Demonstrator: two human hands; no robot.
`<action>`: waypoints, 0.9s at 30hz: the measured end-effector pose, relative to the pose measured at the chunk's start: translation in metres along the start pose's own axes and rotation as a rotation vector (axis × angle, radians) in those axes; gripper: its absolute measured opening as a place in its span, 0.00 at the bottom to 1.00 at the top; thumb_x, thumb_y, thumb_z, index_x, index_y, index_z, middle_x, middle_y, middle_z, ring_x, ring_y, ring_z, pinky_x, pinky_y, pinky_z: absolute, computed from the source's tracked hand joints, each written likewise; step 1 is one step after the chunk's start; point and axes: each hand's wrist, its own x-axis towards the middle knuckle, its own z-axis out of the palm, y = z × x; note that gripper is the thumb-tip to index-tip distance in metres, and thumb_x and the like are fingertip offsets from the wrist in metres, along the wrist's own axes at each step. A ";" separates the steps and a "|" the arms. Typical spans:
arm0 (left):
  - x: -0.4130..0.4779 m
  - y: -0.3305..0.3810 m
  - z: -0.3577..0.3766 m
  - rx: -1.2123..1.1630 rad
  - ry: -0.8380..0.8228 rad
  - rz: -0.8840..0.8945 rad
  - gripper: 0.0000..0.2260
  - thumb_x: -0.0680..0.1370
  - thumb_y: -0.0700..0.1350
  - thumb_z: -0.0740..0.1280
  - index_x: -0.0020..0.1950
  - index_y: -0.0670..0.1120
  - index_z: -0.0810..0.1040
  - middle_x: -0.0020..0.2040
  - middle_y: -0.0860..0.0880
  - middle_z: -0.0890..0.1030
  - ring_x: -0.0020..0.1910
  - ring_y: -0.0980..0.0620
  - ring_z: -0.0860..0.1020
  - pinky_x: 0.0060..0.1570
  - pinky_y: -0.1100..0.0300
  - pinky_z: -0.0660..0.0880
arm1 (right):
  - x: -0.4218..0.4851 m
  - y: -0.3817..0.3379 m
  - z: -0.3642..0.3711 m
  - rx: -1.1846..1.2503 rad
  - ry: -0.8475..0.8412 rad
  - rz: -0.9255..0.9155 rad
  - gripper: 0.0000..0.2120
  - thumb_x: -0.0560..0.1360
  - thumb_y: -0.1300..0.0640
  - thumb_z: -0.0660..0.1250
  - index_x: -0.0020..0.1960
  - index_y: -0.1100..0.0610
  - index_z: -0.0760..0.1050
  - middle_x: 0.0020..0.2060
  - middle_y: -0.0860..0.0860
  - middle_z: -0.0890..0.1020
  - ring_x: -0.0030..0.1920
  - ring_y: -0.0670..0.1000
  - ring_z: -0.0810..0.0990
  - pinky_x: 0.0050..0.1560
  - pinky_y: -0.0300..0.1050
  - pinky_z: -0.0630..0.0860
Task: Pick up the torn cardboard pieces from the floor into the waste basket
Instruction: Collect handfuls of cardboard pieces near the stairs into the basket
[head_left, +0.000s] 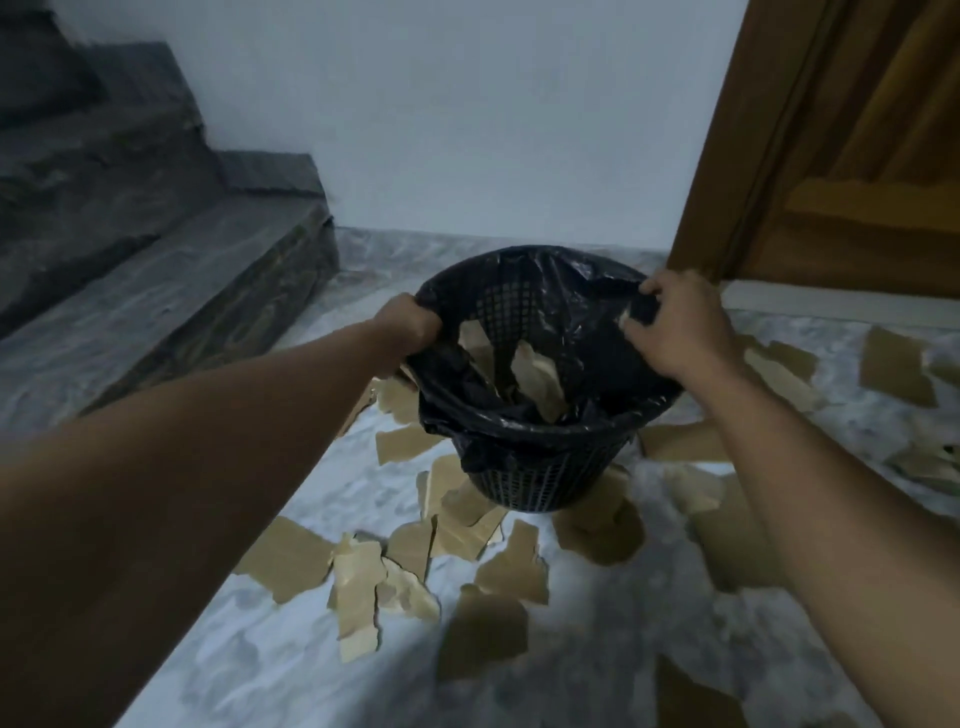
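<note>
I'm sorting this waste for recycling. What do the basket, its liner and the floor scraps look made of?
The basket looks like moulded dark plastic: a rigid grid of small square holes. Its liner seems thin black plastic film, glossy and crinkled over the rim. The scraps look like matte brown cardboard, with ragged torn edges.

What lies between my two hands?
Head view: the open black plastic mesh waste basket, its black bin liner, and torn brown cardboard pieces inside.
</note>
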 end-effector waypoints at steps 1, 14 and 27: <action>0.002 -0.001 0.001 -0.073 -0.023 -0.053 0.13 0.78 0.41 0.60 0.60 0.38 0.74 0.48 0.38 0.80 0.42 0.39 0.81 0.33 0.48 0.80 | -0.005 0.004 -0.003 -0.030 0.012 0.021 0.24 0.72 0.53 0.74 0.65 0.55 0.74 0.62 0.58 0.74 0.63 0.60 0.73 0.59 0.52 0.74; 0.026 0.033 -0.073 -0.705 -0.109 0.073 0.12 0.78 0.36 0.57 0.56 0.37 0.79 0.46 0.37 0.84 0.38 0.38 0.84 0.31 0.44 0.80 | -0.011 -0.086 -0.044 1.090 -0.390 0.663 0.15 0.80 0.54 0.65 0.63 0.61 0.72 0.61 0.58 0.77 0.57 0.60 0.79 0.46 0.61 0.79; 0.118 -0.063 -0.175 -1.007 0.004 0.138 0.09 0.82 0.43 0.60 0.62 0.48 0.73 0.53 0.44 0.83 0.48 0.43 0.83 0.45 0.46 0.82 | 0.043 -0.275 0.153 1.349 -0.361 0.515 0.18 0.81 0.64 0.60 0.71 0.64 0.67 0.64 0.57 0.76 0.64 0.62 0.77 0.46 0.55 0.81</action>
